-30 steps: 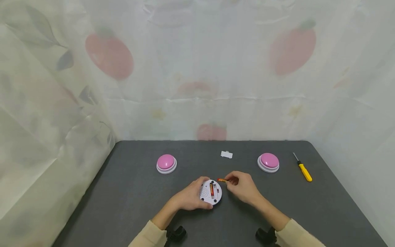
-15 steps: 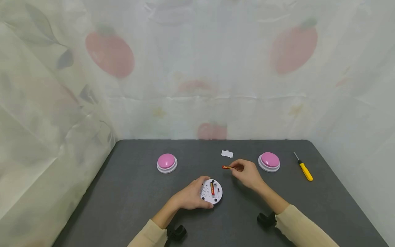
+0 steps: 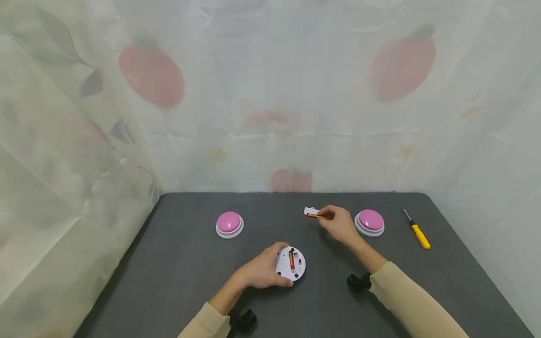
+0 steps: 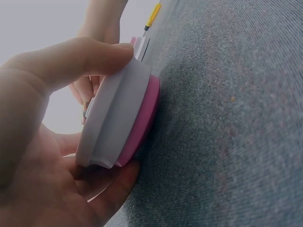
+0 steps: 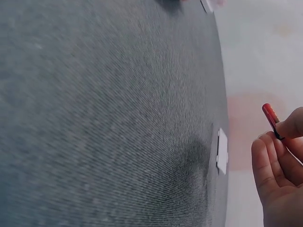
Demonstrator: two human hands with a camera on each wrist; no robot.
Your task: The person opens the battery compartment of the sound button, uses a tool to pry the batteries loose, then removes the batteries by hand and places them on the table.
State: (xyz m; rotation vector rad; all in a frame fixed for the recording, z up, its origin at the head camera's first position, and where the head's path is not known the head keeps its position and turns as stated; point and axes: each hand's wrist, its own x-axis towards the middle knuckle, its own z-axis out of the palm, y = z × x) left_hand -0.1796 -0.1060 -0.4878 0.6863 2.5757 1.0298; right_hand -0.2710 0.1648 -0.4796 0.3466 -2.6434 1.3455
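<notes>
My left hand [image 3: 264,268] grips a round white push-button light by its edge, its underside turned up; in the left wrist view its white base [image 4: 111,109] and pink dome [image 4: 144,120] show, dome facing the table. In the underside [image 3: 299,268] a battery compartment lies uncovered, with one red-and-black battery [image 3: 291,259] in one slot and the slot beside it bare. My right hand [image 3: 338,226] pinches a second red battery [image 5: 271,114] between thumb and fingers, raised above the table. That battery overlaps the small white battery cover [image 3: 310,211] in the head view.
A pink-topped button [image 3: 228,224] stands back left and another [image 3: 370,222] right of my right hand. Farther right lies a yellow-handled screwdriver [image 3: 420,236]. A printed curtain [image 3: 270,94] hangs behind the dark table [image 3: 181,263].
My right hand, holding the battery, has moved away from the upturned button toward the back of the table, up to the white cover. The left hand keeps its grip, nearly still.
</notes>
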